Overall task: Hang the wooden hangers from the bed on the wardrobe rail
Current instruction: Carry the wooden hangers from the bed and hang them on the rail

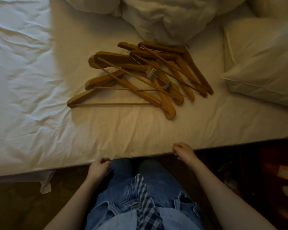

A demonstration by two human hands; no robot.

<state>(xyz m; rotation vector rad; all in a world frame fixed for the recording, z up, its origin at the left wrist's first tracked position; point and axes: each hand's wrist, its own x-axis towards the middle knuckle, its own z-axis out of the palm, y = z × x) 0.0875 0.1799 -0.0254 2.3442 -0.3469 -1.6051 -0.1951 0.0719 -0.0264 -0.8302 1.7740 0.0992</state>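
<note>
Several wooden hangers (140,77) lie in a loose overlapping pile on the white bed sheet (123,130), some with metal clips. My left hand (98,166) hangs at the near edge of the bed with loosely curled fingers and holds nothing. My right hand (183,151) is raised just over the bed's edge, fingers also loosely curled and empty. Both hands are well short of the pile. The wardrobe rail is not in view.
A bunched white duvet (170,15) lies behind the hangers. A pillow (263,63) sits to their right. More rumpled sheet (18,63) spreads to the left. Dark wooden floor (20,205) runs below the bed edge, with dim objects at the right.
</note>
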